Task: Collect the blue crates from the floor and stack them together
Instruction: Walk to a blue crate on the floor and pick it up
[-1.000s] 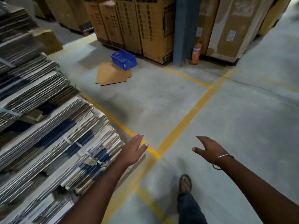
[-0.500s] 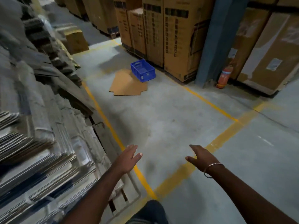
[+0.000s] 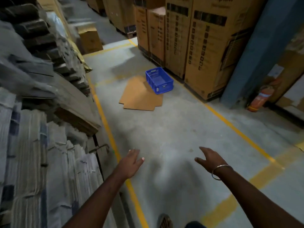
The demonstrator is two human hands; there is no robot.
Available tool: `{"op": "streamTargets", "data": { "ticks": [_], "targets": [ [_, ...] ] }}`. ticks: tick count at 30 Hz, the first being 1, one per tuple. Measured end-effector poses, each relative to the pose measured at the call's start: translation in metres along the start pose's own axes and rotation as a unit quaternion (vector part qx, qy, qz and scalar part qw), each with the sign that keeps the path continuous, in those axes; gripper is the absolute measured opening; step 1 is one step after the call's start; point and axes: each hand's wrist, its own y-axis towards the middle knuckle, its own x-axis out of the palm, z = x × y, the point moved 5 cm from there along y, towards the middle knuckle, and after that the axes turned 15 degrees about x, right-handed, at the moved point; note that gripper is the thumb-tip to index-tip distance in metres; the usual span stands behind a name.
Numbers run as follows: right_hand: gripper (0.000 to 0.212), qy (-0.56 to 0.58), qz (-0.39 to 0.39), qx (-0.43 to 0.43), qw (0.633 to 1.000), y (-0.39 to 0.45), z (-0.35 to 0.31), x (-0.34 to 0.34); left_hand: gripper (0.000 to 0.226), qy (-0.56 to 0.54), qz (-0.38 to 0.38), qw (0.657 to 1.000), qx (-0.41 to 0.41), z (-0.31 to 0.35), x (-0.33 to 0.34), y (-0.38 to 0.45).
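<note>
One blue plastic crate [image 3: 159,80] stands upright and empty on the concrete floor ahead, its near corner resting on a flattened sheet of brown cardboard [image 3: 140,94]. My left hand [image 3: 131,162] is stretched forward low in the view, fingers apart, holding nothing. My right hand [image 3: 209,157], with a metal bangle on the wrist, is also held out empty with spread fingers. Both hands are well short of the crate, with bare floor between.
Tall stacks of flattened cartons [image 3: 37,129] line the left side. Big brown boxes [image 3: 202,46] and a blue pillar [image 3: 263,51] stand to the right, with a red fire extinguisher [image 3: 261,97] at the pillar's foot. Yellow floor lines [image 3: 107,127] border the aisle.
The view has advanced down the aisle and turned; the crate looms larger and nearer the centre. Both hands stay out in front, empty.
</note>
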Motion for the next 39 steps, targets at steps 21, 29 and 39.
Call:
{"op": "streamTargets", "data": {
  "ticks": [21, 29, 39],
  "targets": [
    [0.075, 0.005, -0.054, -0.030, 0.998, 0.501, -0.230, -0.159, 0.070, -0.031, 0.081, 0.993, -0.079, -0.121, -0.212, 0.438],
    [0.075, 0.034, -0.059, 0.001, 0.998, 0.659, -0.350, -0.185, 0.067, -0.024, 0.053, 0.995, -0.087, -0.238, -0.297, 0.608],
    [0.074, 0.092, -0.077, 0.140, 0.983, 0.788, -0.431, -0.217, 0.069, 0.026, -0.069, 0.997, -0.015, -0.310, -0.429, 0.851]
  ]
}}
